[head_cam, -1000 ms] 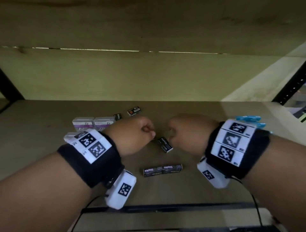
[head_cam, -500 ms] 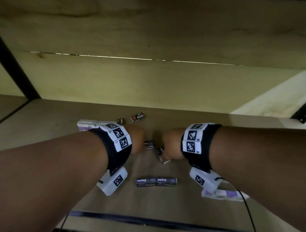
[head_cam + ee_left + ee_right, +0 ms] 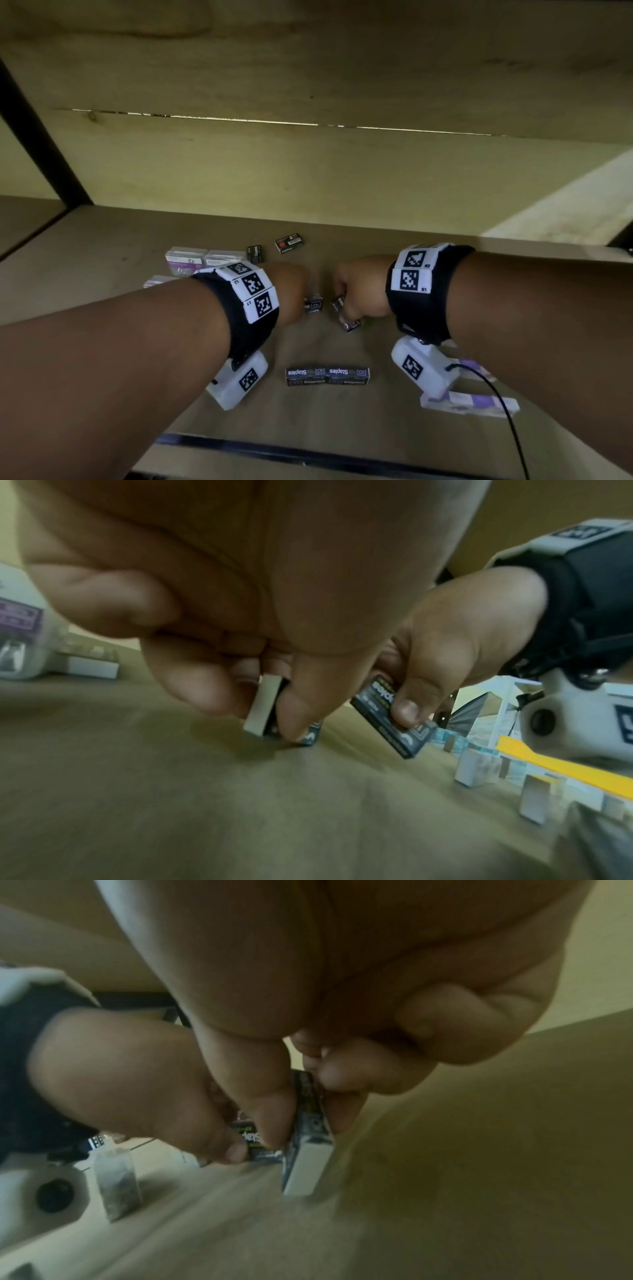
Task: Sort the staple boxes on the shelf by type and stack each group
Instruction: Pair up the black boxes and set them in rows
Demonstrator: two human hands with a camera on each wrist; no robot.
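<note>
Over the brown wooden shelf [image 3: 102,260], the left hand [image 3: 291,294] and right hand [image 3: 359,291] each pinch a small black cardboard staple box [image 3: 313,305] on edge, where either could slip and topple.

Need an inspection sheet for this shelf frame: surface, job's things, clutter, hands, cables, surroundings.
Surface: wooden shelf, bare between items.
Job's things: two dark Staples boxes end to end near the front edge; two more small dark boxes near the back; white-and-purple boxes back left, another white-and-purple box under the right forearm.
Clutter: nothing seen.
Hands: left hand pinches a small dark box standing on the shelf; right hand pinches another dark box, tilted.
Cables: black cable from the right wrist camera toward the front edge.
Surroundings: wood back panel, black frame post left.
</note>
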